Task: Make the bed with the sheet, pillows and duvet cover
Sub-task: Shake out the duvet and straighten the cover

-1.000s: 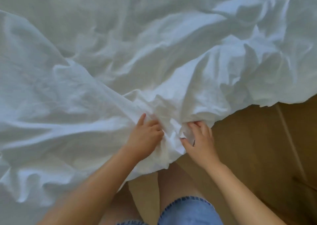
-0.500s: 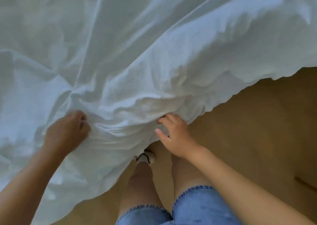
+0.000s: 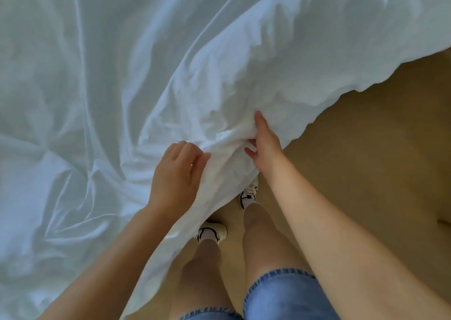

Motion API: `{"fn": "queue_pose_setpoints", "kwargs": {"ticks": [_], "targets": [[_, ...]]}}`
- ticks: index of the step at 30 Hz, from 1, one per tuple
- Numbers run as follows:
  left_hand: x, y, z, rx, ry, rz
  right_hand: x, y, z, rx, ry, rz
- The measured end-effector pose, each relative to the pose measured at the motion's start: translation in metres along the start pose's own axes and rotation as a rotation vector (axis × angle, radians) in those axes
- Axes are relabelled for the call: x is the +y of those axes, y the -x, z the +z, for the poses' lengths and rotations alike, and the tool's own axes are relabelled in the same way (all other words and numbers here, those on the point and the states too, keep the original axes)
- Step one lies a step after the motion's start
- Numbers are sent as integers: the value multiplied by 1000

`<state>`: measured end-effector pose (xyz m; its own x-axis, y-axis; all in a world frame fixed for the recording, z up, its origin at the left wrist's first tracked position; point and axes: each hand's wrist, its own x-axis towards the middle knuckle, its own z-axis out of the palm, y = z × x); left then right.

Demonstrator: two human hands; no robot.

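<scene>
- In comes the left hand (image 3: 178, 175)! Half a second ago it was far out on the left, well apart from its partner. Now it sits just beside the right hand (image 3: 266, 148), with only a bunched ridge of fabric between them.
- The right hand has slid a little up along the edge, and a second shoe now shows below the drape.
- The white bedding (image 3: 122, 75) fills the top and left of the view, creased and billowing, with long folds running down towards the hands. Whether it is the sheet or the duvet cover, I cannot tell.
- Its edge runs in a wavy line from the upper right down to the hands, then drops past the left forearm to the bottom of the view.
- Left hand: its back faces up, the fingers are curled over the ridge of cloth and the thumb is pressed against the fold. It grips the bedding at the edge.
- Right hand: the forefinger is stretched up along the cloth, the other fingers are tucked into the fold and the thumb sticks out below. It holds the same bunch from the other side.
- A tan floor (image 3: 366, 173) lies beyond the edge.
- The left shoe (image 3: 213, 231), white with dark trim, stands right at the hanging cloth. The right shoe (image 3: 249, 194) is farther forward, its toe hidden under the bedding.
- Denim shorts (image 3: 280, 295) show at the bottom, with bare legs below them.
</scene>
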<state>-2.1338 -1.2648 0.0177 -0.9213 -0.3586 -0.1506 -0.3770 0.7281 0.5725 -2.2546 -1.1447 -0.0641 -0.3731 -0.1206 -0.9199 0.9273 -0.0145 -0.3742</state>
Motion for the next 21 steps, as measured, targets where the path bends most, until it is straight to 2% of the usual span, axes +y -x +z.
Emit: {"fn": "queue_pose_setpoints", "kwargs": {"ticks": [1, 3, 5, 7, 8, 10, 12, 15, 17, 19, 21], "targets": [[7, 2, -10, 74, 110, -120, -4, -2, 7, -11, -124, 38], [21, 1, -21, 206, 250, -312, -17, -2, 20, -162, -355, 25], [22, -11, -27, 328, 268, -403, -32, 2, 31, -288, -503, -31], [12, -32, -34, 416, 248, -440, -51, 6, 35, -242, -536, -66], [5, -42, -36, 418, 213, -437, -59, 7, 32, -153, -502, -99], [-7, -62, -33, 331, 76, -388, -67, 9, 14, 67, -412, -167], [-6, -72, -15, 139, -94, -316, -57, 15, -16, 247, -396, -185], [5, -70, 20, -121, -242, -226, -17, 19, -55, 352, -470, -205], [9, -59, 34, -173, -215, -192, 14, 21, -53, 219, -374, -216], [6, -40, 39, -234, -173, -182, 39, 26, -28, -29, -160, -140], [-6, -15, 38, -311, -246, -187, 66, 30, 0, -160, -7, -60]]}}
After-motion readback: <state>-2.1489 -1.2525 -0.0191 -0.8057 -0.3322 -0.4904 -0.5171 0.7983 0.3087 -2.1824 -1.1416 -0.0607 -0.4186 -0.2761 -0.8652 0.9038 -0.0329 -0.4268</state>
